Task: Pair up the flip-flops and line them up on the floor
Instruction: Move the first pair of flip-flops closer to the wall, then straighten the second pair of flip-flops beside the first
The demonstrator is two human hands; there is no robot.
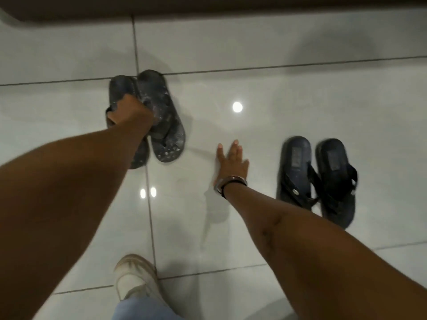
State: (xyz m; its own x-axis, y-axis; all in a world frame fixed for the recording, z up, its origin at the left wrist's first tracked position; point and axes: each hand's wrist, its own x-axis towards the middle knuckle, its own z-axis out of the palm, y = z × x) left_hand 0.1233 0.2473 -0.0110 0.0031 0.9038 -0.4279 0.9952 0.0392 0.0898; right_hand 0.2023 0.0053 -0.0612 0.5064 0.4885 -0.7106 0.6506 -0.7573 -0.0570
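A pair of worn, speckled dark flip-flops (pixel 161 112) sits side by side on the white tiled floor at centre left. My left hand (pixel 131 112) is closed over their straps, and my forearm hides part of the left one. A second pair of dark navy flip-flops (pixel 316 179) lies side by side at the right, toes towards me. My right hand (pixel 231 162), with a watch on the wrist, is open and spread flat just over the floor between the two pairs, touching neither.
A dark brown furniture edge (pixel 208 5) runs along the top of the view. My own foot in a white shoe (pixel 134 278) and a blue trouser leg stand at the bottom centre. Glossy tiles (pixel 254 54) with light reflections surround both pairs.
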